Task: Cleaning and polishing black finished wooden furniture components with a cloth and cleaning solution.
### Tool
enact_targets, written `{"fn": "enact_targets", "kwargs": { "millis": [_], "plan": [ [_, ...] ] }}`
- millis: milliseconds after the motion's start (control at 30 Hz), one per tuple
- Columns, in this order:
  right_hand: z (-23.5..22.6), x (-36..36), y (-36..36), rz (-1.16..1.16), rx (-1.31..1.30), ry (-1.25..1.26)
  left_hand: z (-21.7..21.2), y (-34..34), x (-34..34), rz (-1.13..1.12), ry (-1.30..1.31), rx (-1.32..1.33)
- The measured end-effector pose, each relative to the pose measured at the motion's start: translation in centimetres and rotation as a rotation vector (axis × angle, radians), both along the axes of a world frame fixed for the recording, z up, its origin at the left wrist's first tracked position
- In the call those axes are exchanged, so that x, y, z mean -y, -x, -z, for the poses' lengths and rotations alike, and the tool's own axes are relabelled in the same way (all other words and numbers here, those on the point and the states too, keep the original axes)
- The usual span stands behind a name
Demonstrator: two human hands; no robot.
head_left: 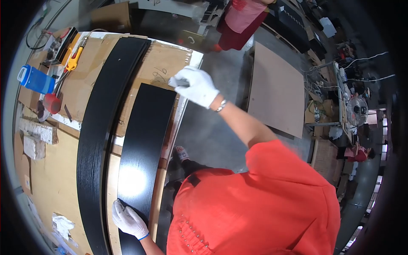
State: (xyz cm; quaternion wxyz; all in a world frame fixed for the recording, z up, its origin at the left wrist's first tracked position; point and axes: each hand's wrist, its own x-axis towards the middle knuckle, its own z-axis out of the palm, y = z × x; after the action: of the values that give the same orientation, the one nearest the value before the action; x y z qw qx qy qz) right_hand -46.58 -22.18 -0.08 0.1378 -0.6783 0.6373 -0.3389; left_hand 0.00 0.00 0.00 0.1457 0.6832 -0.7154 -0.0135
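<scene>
A narrow black panel (142,121) with a glossy, faintly grained face lies lengthwise on the workbench in front of me. My left hand (128,220), in a white knitted glove, is closed over its left edge near the close end. Beyond the panel's far right corner, my right hand (196,87) is raised, also gloved in white. Its fingers are curled together around something greyish that I cannot make out. A longer, curved-looking black panel (94,140) lies to the left, alongside the first one.
Cardboard (91,72) covers the far bench. At the left are a blue bottle (37,80), a yellow-handled tool (74,59), a red round object (52,103) and white blocks (34,146). A crumpled white cloth (63,225) lies close by. A large board (276,89) stands right; another person (242,21) is beyond.
</scene>
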Motion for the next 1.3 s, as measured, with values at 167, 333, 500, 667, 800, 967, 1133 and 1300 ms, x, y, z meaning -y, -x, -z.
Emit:
{"fn": "enact_targets", "kwargs": {
  "millis": [167, 333, 500, 667, 800, 967, 1133, 1300],
  "plan": [
    [0.3, -7.7, -3.5, 0.018, -0.001, -0.057, -1.0, 0.4, -1.5, 0.008, -0.008, 0.051],
    [0.2, -3.7, -2.4, 0.189, 0.077, 0.203, -1.2, 0.9, -0.7, -0.01, -0.001, 0.031],
    [0.7, -11.4, -10.4, -0.217, 0.094, 0.114, -0.6, 0.7, -0.4, -0.005, 0.013, 0.059],
    [-0.5, -11.8, -11.4, -0.178, 0.139, 0.154, -0.5, 0.8, -0.1, -0.007, 0.042, 0.037],
    [0.6, -10.0, -10.6, -0.018, 0.015, 0.13, -0.6, 0.7, 0.0, -0.009, 0.039, 0.009],
    [2.0, -20.1, -21.0, -0.552, 0.21, 0.09, -0.8, 0.9, 0.0, -0.035, 0.035, -0.015],
    [-1.1, -13.3, -16.1, -0.141, 0.043, 0.234, -0.5, 0.3, -0.1, -0.035, 0.034, -0.006],
    [0.7, -18.8, -22.1, -0.166, 0.056, 0.229, -0.9, -1.0, -1.2, 0.054, 0.102, -0.1]
  ]
}}
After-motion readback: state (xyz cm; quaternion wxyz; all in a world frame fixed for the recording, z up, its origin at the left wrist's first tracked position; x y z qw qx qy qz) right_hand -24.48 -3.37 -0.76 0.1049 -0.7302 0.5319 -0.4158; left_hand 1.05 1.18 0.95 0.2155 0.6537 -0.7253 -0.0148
